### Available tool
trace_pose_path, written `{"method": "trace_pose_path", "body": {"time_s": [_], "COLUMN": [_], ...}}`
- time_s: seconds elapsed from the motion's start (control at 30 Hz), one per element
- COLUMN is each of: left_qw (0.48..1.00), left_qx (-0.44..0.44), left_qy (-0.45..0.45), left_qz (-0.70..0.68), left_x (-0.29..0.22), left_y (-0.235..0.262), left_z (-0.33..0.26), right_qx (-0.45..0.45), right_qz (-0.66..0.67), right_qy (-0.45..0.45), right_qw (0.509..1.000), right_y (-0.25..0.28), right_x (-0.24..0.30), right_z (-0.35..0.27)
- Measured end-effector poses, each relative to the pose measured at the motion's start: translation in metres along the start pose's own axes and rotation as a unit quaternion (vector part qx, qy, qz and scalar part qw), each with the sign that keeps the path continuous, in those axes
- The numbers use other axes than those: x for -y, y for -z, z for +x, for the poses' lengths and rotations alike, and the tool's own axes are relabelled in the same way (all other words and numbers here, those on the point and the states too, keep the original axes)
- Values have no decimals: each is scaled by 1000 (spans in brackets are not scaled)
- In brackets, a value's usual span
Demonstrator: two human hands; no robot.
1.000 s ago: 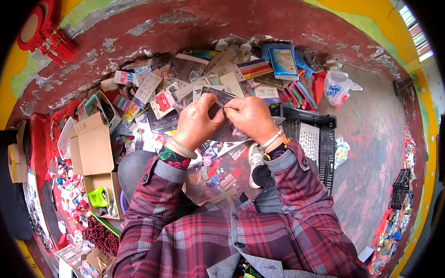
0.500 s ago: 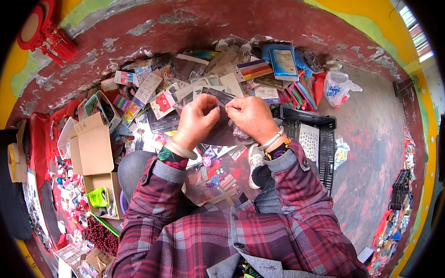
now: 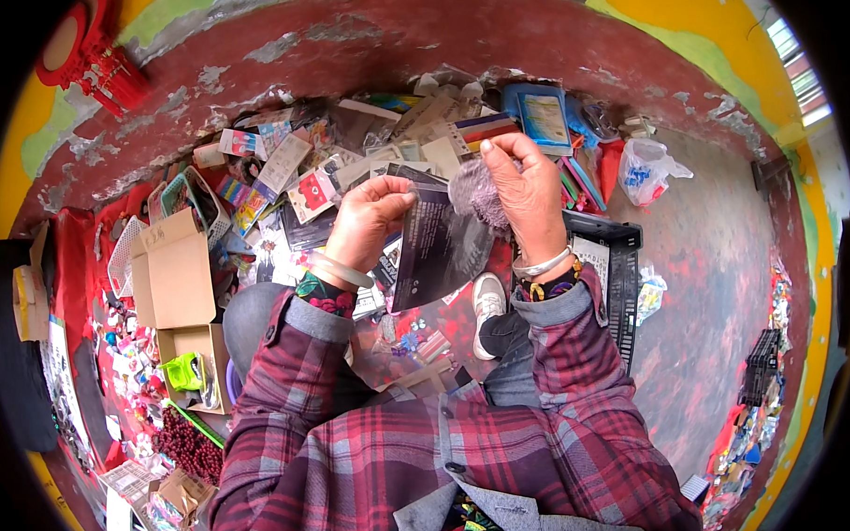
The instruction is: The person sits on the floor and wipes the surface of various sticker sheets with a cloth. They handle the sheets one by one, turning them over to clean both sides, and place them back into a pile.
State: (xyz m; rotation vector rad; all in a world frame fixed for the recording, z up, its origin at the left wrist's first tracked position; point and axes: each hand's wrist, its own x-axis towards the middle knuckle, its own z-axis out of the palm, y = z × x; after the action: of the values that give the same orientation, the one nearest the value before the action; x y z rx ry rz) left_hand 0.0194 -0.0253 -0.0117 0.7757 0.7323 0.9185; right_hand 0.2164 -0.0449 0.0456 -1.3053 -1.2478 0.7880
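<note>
Between the thumb and fingers of my left hand (image 3: 363, 224) is the top edge of a flat dark package (image 3: 424, 251). It hangs down, its front printed with small pale text and part of it shiny like clear plastic. My right hand (image 3: 530, 196) is closed on a crumpled, fuzzy grey-mauve cloth (image 3: 481, 194), held just right of the package's upper edge. Whether the cloth touches the package I cannot tell. Under the hands lies a heap of flat packets and cards (image 3: 283, 167).
A black plastic crate (image 3: 627, 301) stands at the right, with a white plastic bag (image 3: 648, 170) beyond it. To the left are an open cardboard box (image 3: 177, 276) and a white basket (image 3: 218, 230). My shoe (image 3: 487, 310) rests below the hands; a peeling red wall (image 3: 433, 32) rises behind.
My hands have moved apart, the right one going up and to the right with the cloth now showing. The dark package now hangs upright from my left hand.
</note>
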Motion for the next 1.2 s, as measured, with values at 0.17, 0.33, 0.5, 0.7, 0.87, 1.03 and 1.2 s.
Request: {"method": "trace_pose_path", "body": {"time_s": [0.17, 0.33, 0.5, 0.7, 0.87, 1.03, 1.2], "left_qw": [1000, 998, 991, 993, 993, 991, 987], "left_qx": [1, 22, -35, -3, 29, 29, 22], "left_qy": [-5, -48, -114, -106, -94, -130, -158], "left_qz": [-25, -36, -63, -53, -70, -30, 33], "left_x": [-6, 2, -10, -18, -7, 3, 9], "left_y": [-15, -5, -12, -3, -12, -9, -6], "left_z": [-6, -3, -6, -5, -8, -6, -3], "right_qx": [34, 62, 21, -12, 15, 33, 53], "right_qz": [-31, -149, -241, -128, -113, -155, -94], "right_qy": [95, 254, 255, 194, 221, 209, 151], "right_qw": [994, 954, 936, 972, 969, 965, 983], "right_y": [-28, -45, -38, -26, -46, -45, -45], "right_x": [-8, -22, -23, -8, -6, -12, -11], "right_z": [-14, -21, -19, -12, -24, -26, -25]}}
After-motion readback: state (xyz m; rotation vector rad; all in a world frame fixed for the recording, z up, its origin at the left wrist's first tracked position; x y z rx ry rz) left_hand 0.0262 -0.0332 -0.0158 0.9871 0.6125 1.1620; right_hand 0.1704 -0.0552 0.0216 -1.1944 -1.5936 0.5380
